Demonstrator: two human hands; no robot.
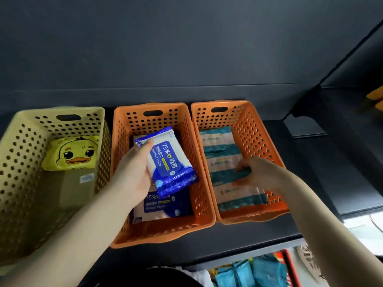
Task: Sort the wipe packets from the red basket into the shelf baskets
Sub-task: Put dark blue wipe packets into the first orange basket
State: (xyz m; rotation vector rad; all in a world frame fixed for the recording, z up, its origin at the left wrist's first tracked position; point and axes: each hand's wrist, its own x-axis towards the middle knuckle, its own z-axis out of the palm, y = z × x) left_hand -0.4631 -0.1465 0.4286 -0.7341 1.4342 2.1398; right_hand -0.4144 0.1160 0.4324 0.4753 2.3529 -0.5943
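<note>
head: i see left hand [134, 172] gripping blue alcohol wipes packet [169, 160] over middle orange basket [165, 235]. right hand [259, 172] curled onto teal-striped packets [221, 150] in right orange basket [256, 133], grip unclear.

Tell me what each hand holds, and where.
Left hand grips the blue alcohol-wipes packet along its left edge. Right hand has fingers on a teal-striped packet; whether they grip it cannot be told.

Glossy plastic-film blue packet [170, 162], perforated matt plastic orange basket [186, 226], matt dark shelf [259, 235]
</note>
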